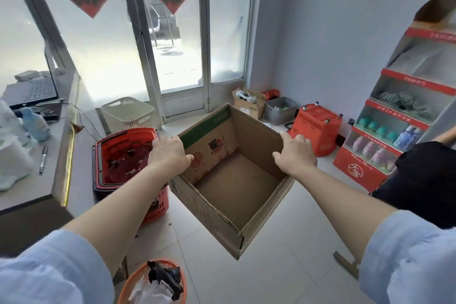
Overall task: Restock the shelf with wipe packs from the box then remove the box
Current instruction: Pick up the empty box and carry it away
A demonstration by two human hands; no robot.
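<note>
An open cardboard box (pixel 237 187) hangs in the air in front of me, above the white tiled floor, and its inside is bare. My left hand (pixel 169 153) grips the box's left rim, thumb inside. My right hand (pixel 296 155) grips the right rim the same way. At the right stands the red display shelf (pixel 399 103); dark green wipe packs (pixel 399 101) lie on one middle tier, with bottles on the tiers below.
Stacked red baskets (pixel 123 155) sit left of the box, beside a counter (pixel 49 175). One red basket (pixel 318 128), a grey bin (pixel 280 110) and a small carton (pixel 249 103) line the far wall. An orange waste basket (pixel 153 284) is near my feet. Another person's dark sleeve (pixel 424 180) is at the right.
</note>
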